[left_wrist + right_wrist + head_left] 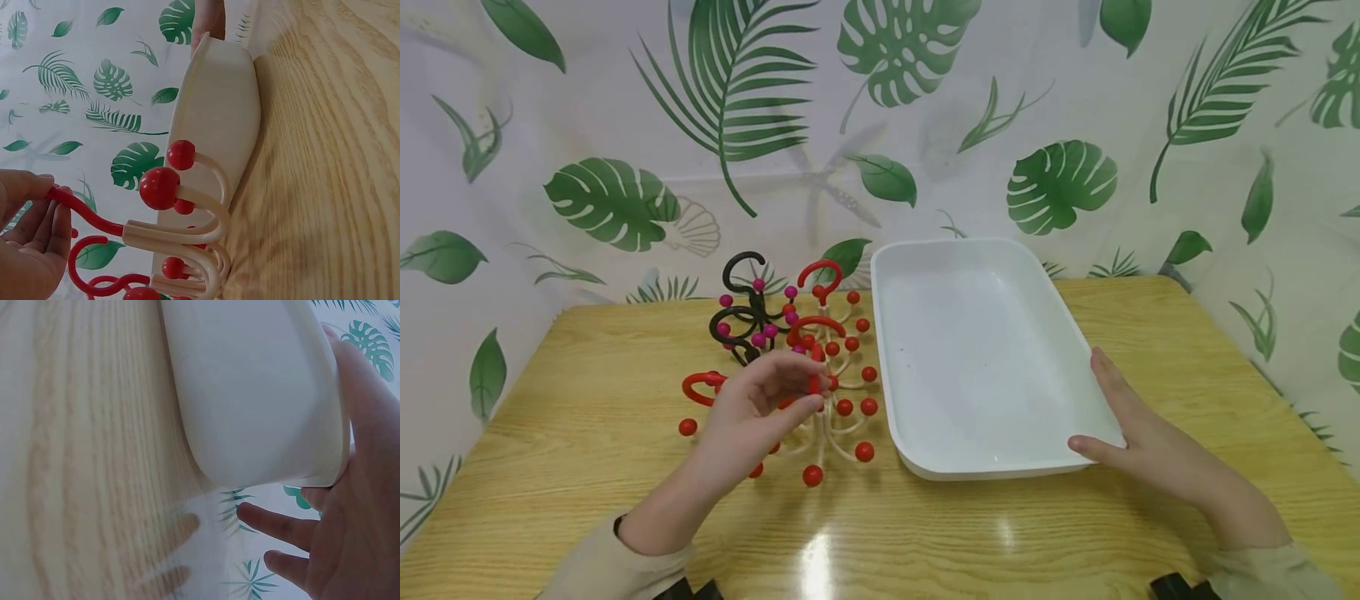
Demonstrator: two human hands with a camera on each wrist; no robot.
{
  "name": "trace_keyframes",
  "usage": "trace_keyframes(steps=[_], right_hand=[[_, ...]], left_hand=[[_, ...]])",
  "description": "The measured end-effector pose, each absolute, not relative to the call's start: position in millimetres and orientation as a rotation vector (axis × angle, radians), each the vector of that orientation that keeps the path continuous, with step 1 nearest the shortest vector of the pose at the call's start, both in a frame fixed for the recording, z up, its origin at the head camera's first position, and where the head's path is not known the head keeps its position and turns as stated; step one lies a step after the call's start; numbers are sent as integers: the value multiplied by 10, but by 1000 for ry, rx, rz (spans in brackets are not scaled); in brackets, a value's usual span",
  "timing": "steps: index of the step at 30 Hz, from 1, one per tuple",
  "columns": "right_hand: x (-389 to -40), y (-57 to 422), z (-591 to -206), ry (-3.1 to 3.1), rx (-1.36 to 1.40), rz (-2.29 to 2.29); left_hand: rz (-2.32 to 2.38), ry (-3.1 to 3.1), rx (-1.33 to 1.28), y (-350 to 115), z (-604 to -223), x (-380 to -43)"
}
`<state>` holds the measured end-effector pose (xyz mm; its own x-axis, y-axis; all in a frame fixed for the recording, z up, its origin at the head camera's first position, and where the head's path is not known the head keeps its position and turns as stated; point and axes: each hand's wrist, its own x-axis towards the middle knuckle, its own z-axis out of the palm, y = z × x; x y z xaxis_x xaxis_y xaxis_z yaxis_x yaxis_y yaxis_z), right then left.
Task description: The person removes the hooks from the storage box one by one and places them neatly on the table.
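In the head view my left hand [767, 400] is over a group of cream claw hangers with red hooks and red ball tips. Its thumb and fingers pinch the red hook [90, 211] of one claw hanger [187, 234], whose curved prongs point away from the palm in the left wrist view. My right hand [1138, 442] holds the near right corner of a white tray [977, 462], with thumb and a finger at the rim. In the right wrist view two of its fingers [278, 525] extend straight, apart from the tray wall.
Black claw hangers [756, 300] with magenta balls lie behind the red ones. Another red hook [700, 388] shows left of my left hand. The wooden table [925, 542] meets a leaf-patterned backdrop [955, 167] behind the tray.
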<state>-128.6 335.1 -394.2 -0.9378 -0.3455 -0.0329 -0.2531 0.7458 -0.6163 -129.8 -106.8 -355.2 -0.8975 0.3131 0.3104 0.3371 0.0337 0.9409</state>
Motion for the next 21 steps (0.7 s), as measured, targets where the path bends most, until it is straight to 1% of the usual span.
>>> trace_keyframes(steps=[13, 21], right_hand=[[-1286, 3347, -3938, 2807, -481, -947], [-1288, 3355, -3947, 2809, -479, -937]], left_hand=[[-2078, -2248, -639, -1054, -3690, -1347], [-2048, -2321, -599, -1074, -3690, -1315]])
